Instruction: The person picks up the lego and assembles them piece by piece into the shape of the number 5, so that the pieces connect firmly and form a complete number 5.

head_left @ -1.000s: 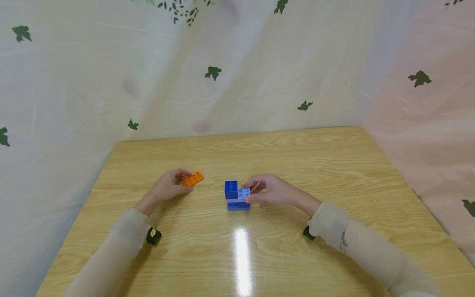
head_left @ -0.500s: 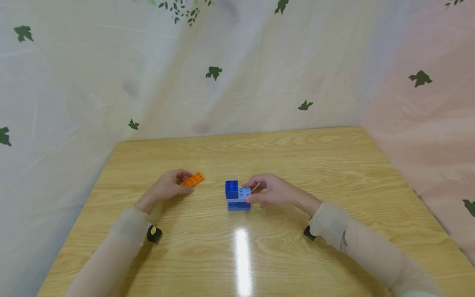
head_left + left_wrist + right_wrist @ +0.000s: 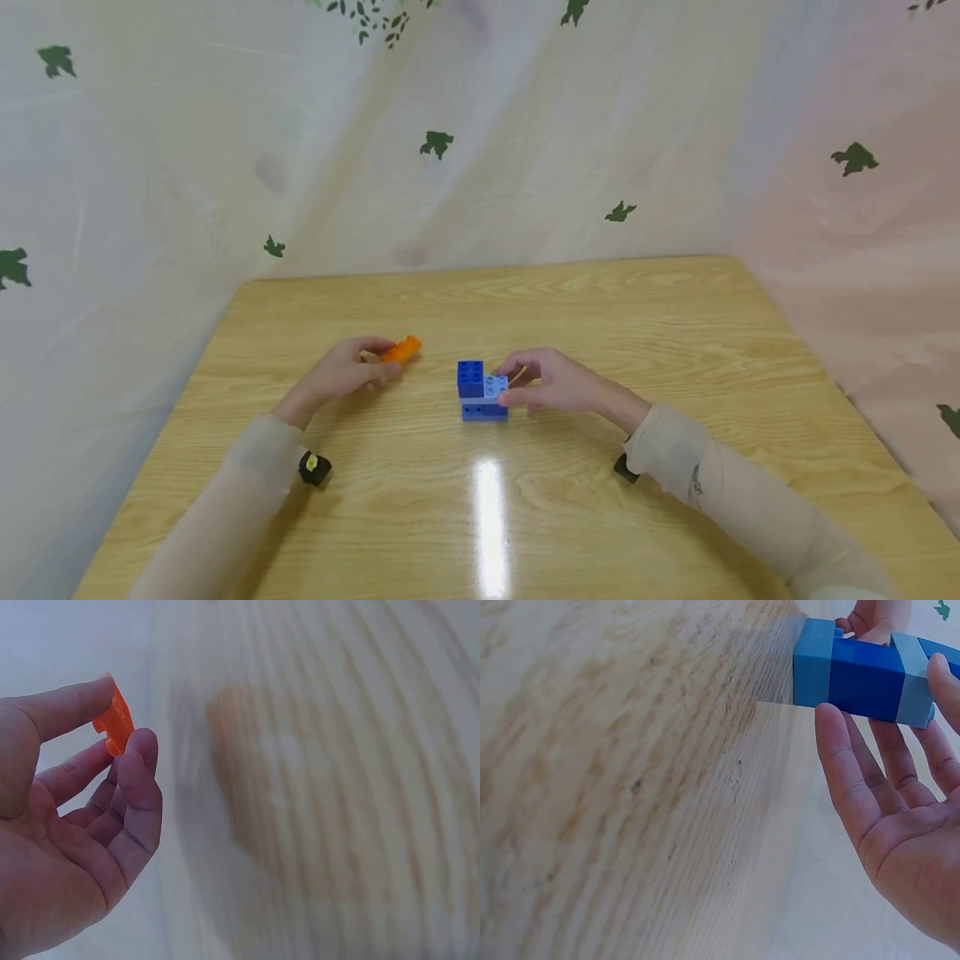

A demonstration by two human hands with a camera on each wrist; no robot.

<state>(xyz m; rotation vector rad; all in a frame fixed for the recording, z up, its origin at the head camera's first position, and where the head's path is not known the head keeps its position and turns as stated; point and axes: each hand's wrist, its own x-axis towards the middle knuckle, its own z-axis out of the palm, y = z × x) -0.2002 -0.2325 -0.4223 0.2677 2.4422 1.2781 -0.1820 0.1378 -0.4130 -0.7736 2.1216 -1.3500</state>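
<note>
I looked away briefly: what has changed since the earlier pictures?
The left hand has tilted the orange brick and moved it slightly farther from the person and rightward, keeping its grip. The right hand stays at the blue stack, which looks unmoved.

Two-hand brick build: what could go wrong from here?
1. The orange brick could slip or twist: the left hand pinches it tilted, above the table.
2. Pressing on the dark blue top brick might tip the blue stack, since that side overhangs an open gap.
3. The right hand, beside the bare light blue studs, could block placement there.
</note>
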